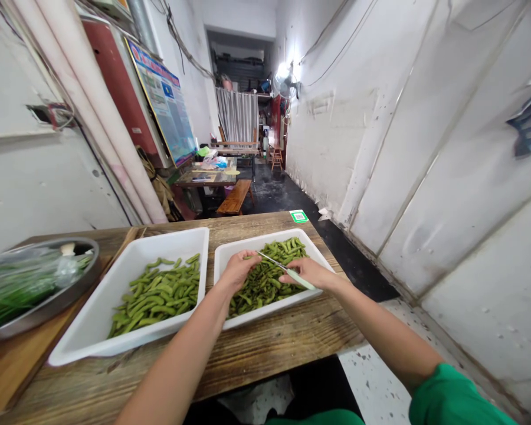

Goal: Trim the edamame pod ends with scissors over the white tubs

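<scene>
Green-handled scissors [301, 278] slant over green pods [259, 287] heaped in a white tray [265, 311].

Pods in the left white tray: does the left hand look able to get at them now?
Probably yes: those pods lie uncovered, and the left hand is just across, over the right tray, with only the tray rims between.

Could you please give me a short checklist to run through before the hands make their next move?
1. Scissors held in the right hand: ok.
2. Scissor tips well clear of the left hand: not ok, they are right by its fingers.
3. Pod pinched in those fingers: cannot tell, too small.
4. Bare space in the left tray: ok, on its left side.
5. Metal bowl apart from that tray: ok, a gap shows.
</scene>
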Motion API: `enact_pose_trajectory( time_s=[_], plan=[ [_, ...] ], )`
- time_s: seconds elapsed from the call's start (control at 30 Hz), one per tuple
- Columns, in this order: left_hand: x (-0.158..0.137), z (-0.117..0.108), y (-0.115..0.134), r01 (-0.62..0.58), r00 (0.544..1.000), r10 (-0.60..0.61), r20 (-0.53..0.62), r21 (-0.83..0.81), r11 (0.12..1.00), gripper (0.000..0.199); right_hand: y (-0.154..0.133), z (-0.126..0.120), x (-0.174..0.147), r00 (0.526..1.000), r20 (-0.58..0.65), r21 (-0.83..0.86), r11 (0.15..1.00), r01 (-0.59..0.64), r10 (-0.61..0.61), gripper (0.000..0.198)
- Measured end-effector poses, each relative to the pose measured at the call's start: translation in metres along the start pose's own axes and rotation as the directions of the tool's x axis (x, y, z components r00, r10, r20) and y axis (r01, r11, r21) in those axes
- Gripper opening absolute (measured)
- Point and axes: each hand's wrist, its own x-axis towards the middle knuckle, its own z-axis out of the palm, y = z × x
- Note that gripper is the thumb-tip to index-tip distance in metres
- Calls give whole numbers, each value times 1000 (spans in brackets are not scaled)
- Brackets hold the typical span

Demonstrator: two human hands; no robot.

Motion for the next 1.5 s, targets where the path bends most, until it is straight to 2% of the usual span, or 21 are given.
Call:
enact_pose_trajectory(
  time_s=[0.2,0.3,0.43,0.63,0.73,0.9,1.03,1.07,1.13,1.2,1.23,1.3,1.37,1.5],
  plan=[
    [5,-5,0,-45,998,41,-43,-111,993,30,3,-2,2,999,-14,72,997,-36,37,41],
    [5,-4,-1,-78,994,75,-73,-28,997,30,3,-4,2,999,-13,124,991,-50,52,44],
    [0,2,-2,-76,995,66,69,149,986,31,0,-6,1,997,49,237,969,-64,54,45],
    [-3,7,-1,-147,959,80,272,237,960,26,-6,-7,4,988,142,309,946,-95,53,44],
    [-4,6,1,-166,943,80,322,247,955,22,-2,-7,7,982,183,345,932,-112,50,45],
    [-6,6,3,-121,921,30,389,212,970,21,6,-12,10,979,192,238,964,-118,72,45],
    [-4,5,0,-31,941,-55,334,248,968,23,10,-22,6,979,154,112,982,-152,134,45],
    [-2,4,-1,-29,960,-64,271,325,945,23,11,-25,4,977,148,74,983,-168,156,45],
    [1,1,-5,-34,994,-25,103,537,843,22,12,-32,1,976,118,-18,983,-180,181,45],
    [5,-1,-7,-21,998,54,-26,697,717,23,12,-38,-3,983,87,-99,983,-155,163,46],
    [7,-2,-8,-13,995,80,-55,736,677,23,12,-40,-4,986,85,-123,984,-131,142,46],
    [12,0,-8,-16,994,92,-57,765,643,23,12,-42,-5,989,98,-134,986,-94,108,46],
    [17,6,-8,-64,994,113,-2,817,574,21,11,-41,-4,991,86,-127,987,-95,106,47],
    [32,27,-11,-148,986,136,96,879,453,19,9,-38,0,993,-50,-123,986,-115,110,47]
  ],
)
